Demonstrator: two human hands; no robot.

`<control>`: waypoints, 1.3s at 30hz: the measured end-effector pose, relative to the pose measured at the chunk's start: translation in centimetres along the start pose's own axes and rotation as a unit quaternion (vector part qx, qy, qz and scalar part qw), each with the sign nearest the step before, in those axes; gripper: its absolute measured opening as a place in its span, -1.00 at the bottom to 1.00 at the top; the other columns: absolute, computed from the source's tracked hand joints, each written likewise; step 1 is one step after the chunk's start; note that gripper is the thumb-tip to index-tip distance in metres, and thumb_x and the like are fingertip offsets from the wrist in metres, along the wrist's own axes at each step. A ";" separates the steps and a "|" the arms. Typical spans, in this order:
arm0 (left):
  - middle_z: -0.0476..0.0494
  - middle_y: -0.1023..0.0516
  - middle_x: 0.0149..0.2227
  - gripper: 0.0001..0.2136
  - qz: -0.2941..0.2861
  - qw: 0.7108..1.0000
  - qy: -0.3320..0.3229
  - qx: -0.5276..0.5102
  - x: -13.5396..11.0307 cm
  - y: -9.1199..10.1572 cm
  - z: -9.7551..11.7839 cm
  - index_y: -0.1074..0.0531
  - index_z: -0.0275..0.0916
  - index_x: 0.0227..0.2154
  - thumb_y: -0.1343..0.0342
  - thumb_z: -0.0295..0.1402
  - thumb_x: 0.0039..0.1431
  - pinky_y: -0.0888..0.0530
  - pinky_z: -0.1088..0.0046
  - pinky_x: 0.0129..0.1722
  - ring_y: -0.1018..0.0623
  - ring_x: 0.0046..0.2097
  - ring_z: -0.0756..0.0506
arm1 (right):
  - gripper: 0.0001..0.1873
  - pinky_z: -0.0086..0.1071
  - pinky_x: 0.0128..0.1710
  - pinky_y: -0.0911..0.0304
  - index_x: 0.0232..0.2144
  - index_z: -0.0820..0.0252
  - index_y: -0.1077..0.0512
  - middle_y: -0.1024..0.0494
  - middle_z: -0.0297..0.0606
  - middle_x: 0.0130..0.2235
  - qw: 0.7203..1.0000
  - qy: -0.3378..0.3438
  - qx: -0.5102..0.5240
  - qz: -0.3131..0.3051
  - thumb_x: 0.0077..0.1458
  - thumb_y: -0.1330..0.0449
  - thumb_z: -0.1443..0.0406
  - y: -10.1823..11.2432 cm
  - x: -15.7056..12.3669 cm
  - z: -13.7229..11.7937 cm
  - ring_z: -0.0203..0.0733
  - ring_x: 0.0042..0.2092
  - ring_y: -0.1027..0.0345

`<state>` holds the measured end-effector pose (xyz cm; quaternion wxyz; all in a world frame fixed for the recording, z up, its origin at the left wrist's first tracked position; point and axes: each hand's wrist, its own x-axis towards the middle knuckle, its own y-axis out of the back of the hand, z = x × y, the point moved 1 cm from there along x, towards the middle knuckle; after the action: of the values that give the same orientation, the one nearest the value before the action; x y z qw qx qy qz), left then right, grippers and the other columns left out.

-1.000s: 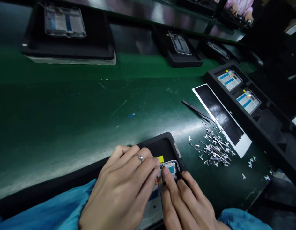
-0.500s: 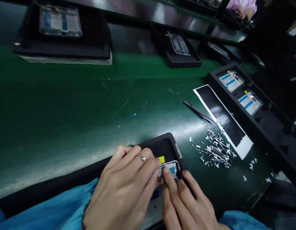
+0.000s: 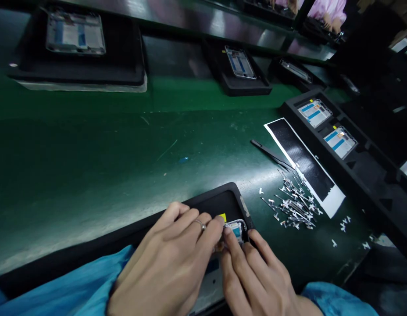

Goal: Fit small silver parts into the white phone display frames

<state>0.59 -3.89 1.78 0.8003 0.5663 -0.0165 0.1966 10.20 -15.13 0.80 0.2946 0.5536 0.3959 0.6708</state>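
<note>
A phone frame (image 3: 235, 230) with blue and yellow patches lies in a black tray (image 3: 223, 199) at the near edge of the green belt. My left hand (image 3: 170, 267), a ring on one finger, rests over the frame with its fingertips pressed down on the upper part. My right hand (image 3: 256, 276) holds the frame's right side, its index finger pressing beside the left fingertips. Most of the frame is hidden under both hands. Blue sleeves cover both wrists.
A pile of several small metal parts (image 3: 294, 204) lies right of the tray, by a black-and-white sheet (image 3: 302, 160) and black tweezers (image 3: 271, 153). A long black tray (image 3: 371, 166) holds two phone frames at right. More trays with frames sit across the belt; another person's hands (image 3: 335, 24) work at top right.
The view has shifted slightly. Both hands have slid a little toward me over the frame, and the fingertips still press on its top end.
</note>
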 end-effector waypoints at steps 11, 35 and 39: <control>-0.04 -0.41 -0.47 -0.71 0.087 0.996 -0.015 0.017 -0.8 0.2 -0.2 -0.37 -0.25 -0.53 0.23 -0.51 0.13 -0.19 0.32 -0.32 -0.31 -0.42 -0.05 | -0.72 -0.17 -0.10 -0.18 -0.28 0.45 -0.37 -0.47 0.04 -0.20 0.999 -0.019 0.020 -0.027 0.08 0.12 0.51 -0.3 -0.6 -0.2 -0.14 -0.30 -0.36; -0.03 -0.44 -0.47 -0.66 0.028 0.990 0.118 -0.068 -0.9 0.6 -1.0 -0.34 -0.21 -0.59 0.29 -0.52 0.14 -0.20 0.33 -0.36 -0.34 -0.39 -0.08 | -0.80 -0.21 -0.28 -0.24 -0.49 0.32 -0.35 -0.51 -0.04 -0.26 1.000 -0.001 -0.018 -0.024 0.02 0.04 0.54 0.0 0.9 -0.2 -0.23 -0.52 -0.31; -0.08 -0.46 -0.53 -0.62 0.016 0.997 0.073 0.004 0.1 1.3 -1.3 -0.31 -0.21 -0.66 0.33 -0.52 0.12 -0.15 0.32 -0.46 -0.33 -0.47 -0.11 | -0.78 -0.24 -0.31 -0.24 -0.53 0.29 -0.34 -0.52 -0.09 -0.30 1.000 0.008 -0.026 -0.016 0.01 0.04 0.53 0.1 1.1 -0.1 -0.24 -0.54 -0.31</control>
<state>0.00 -2.29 2.45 0.7936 0.5535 0.0335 0.2504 9.87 -14.26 1.43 0.3162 0.5340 0.3898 0.6803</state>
